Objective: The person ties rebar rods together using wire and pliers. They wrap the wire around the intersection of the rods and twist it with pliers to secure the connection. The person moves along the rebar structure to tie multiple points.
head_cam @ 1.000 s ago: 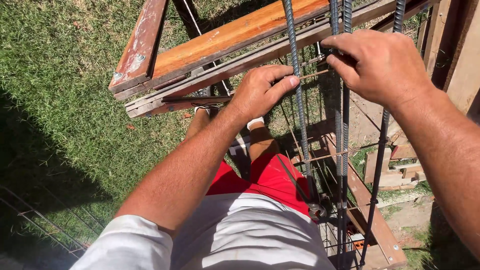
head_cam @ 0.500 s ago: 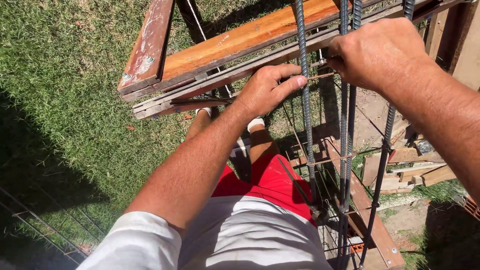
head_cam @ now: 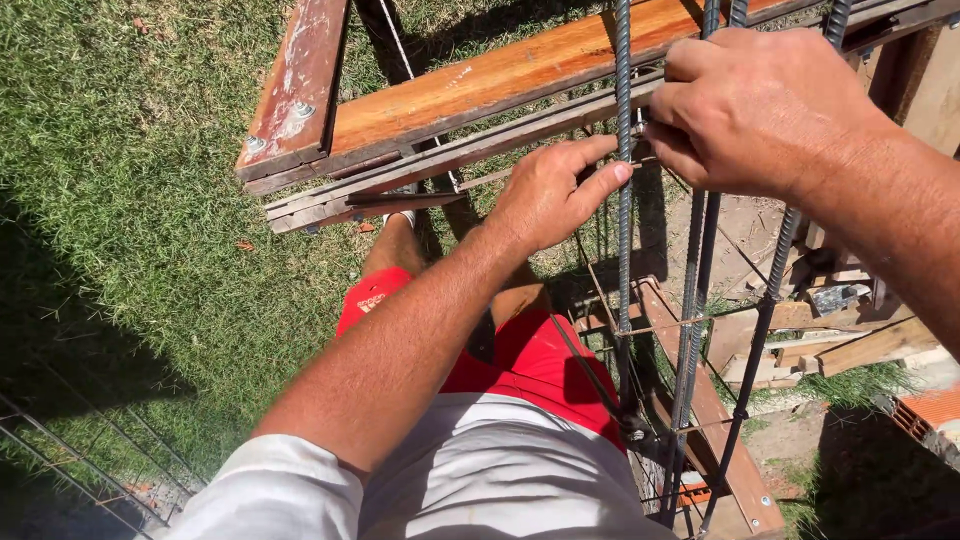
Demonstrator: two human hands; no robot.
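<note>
Several long ribbed steel bars [head_cam: 624, 250] run away from me, tied into a cage by thin wire stirrups [head_cam: 660, 325]. My left hand [head_cam: 555, 195] rests its fingers around the leftmost bar, thumb on one side and fingertips on the other. My right hand [head_cam: 760, 110] is closed over the middle bars [head_cam: 695, 290] near the top, and what it pinches is hidden under the fingers. The cage rests across a wooden trestle [head_cam: 480, 90] of orange and weathered planks.
Grass [head_cam: 130, 200] covers the ground to the left, with dark shadow at the lower left. My red shorts [head_cam: 520, 360] and legs are below the bars. Wood offcuts [head_cam: 850, 345] and a brick [head_cam: 935, 405] lie at the right. Thin rods [head_cam: 80, 460] lie at the bottom left.
The view has shifted slightly right and down. My right hand has slid a little along the middle bars, and my left hand's fingers have opened out around the leftmost bar.
</note>
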